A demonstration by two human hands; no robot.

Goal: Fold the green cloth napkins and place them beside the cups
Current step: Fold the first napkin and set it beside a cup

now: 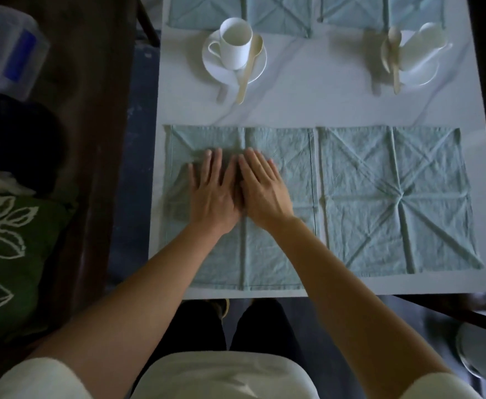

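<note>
Here left hand [213,194] and right hand [262,188] press flat, touching, on the left napkin [279,249] at the table [293,105] edge

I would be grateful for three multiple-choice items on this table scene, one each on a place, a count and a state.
1. Where do the left hand and right hand rest?
A on the near left napkin; B on the floor; C in the air.
2. How many cups stand on the table?
A one; B two; C four.
3. How does the near right napkin lie?
A spread flat; B rolled up; C bunched in a heap.
Key: 1 A, both palms press flat on it; 2 B, one at left, one at right; 3 A, its creases lie open.
</note>
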